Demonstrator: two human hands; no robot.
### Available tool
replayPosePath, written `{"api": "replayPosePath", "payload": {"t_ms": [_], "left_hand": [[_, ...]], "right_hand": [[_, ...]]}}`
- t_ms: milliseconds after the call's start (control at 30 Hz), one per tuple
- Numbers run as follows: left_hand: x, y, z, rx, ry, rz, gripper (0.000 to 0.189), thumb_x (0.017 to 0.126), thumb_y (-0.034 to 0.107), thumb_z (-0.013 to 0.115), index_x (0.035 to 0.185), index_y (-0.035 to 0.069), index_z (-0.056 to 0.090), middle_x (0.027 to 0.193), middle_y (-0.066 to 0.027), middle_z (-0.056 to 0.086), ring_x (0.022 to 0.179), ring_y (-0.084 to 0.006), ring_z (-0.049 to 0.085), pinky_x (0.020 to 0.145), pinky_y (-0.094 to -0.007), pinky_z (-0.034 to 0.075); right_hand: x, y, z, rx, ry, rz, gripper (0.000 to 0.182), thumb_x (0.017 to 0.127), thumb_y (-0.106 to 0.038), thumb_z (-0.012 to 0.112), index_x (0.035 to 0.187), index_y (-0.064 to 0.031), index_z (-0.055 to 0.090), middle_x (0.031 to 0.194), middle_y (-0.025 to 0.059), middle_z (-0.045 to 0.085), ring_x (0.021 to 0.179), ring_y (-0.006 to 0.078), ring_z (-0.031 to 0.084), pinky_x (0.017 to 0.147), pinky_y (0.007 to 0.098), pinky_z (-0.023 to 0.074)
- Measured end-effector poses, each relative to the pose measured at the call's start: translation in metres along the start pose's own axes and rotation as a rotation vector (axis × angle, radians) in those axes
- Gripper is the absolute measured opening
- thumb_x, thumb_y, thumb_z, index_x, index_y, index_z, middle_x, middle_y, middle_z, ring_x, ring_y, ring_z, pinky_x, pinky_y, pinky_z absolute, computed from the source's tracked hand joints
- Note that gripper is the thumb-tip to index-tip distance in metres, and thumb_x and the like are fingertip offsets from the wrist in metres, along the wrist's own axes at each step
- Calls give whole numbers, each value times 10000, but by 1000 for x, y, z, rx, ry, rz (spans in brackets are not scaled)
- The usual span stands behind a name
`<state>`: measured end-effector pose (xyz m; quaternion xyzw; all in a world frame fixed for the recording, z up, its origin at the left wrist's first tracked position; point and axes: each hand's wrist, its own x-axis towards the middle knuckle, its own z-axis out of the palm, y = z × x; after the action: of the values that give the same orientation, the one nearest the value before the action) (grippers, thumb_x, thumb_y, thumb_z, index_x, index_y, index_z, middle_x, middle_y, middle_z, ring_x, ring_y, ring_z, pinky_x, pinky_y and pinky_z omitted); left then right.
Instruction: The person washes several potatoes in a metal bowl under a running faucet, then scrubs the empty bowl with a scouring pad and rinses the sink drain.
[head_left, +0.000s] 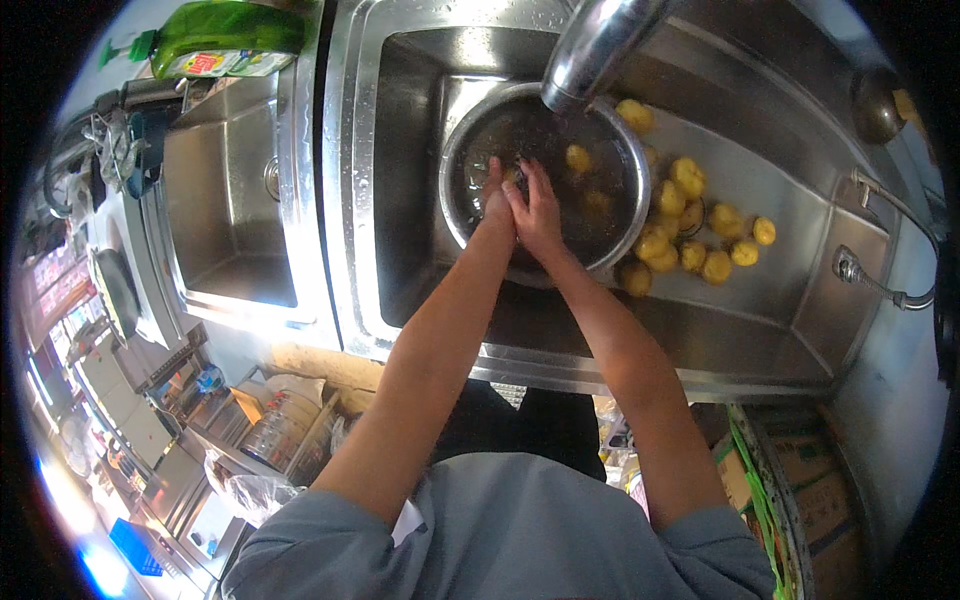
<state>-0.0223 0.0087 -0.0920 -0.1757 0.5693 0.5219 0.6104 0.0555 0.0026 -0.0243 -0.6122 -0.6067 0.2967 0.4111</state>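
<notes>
A round metal basin of dark, murky water stands in a stainless steel sink. My left hand and my right hand are close together over the water at the basin's near left, fingers pointing away from me. Something yellowish shows between them, but the fingers and water hide whether I hold it. One potato shows at the water's surface right of my hands, and a fainter potato lies below it. Outside the basin, several yellow potatoes lie on the sink floor to the right.
A metal faucet hangs over the basin's far rim. Left is a second sink, with a green dish soap bottle beyond it. A hose fitting is at the right wall. Cardboard boxes stand below right.
</notes>
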Motion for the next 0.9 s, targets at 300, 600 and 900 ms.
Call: {"api": "replayPosePath", "payload": {"t_ms": [300,600,900], "left_hand": [[-41,3,10,11,-134,-24,404,963,427,471,1064,64,618,955,-68,639,861,-211,597,762,-366,507],[-65,9,20,659,268,129,559,877,462,569,1026,-72,638,1027,-155,649,855,-247,625,736,-383,502],[-107,30,49,-12,-459,-162,516,983,459,347,1227,25,484,1176,-144,574,1107,-295,546,970,-448,439]], "right_hand": [[33,34,-12,665,-100,980,473,902,-388,591,1166,4,610,1179,124,621,1122,215,540,945,303,386],[11,0,-6,144,-181,292,377,881,-364,587,1001,-13,655,972,221,648,923,393,614,818,438,478],[36,22,-109,323,-129,706,449,890,-442,579,936,-5,672,836,130,667,720,257,642,600,409,507]]}}
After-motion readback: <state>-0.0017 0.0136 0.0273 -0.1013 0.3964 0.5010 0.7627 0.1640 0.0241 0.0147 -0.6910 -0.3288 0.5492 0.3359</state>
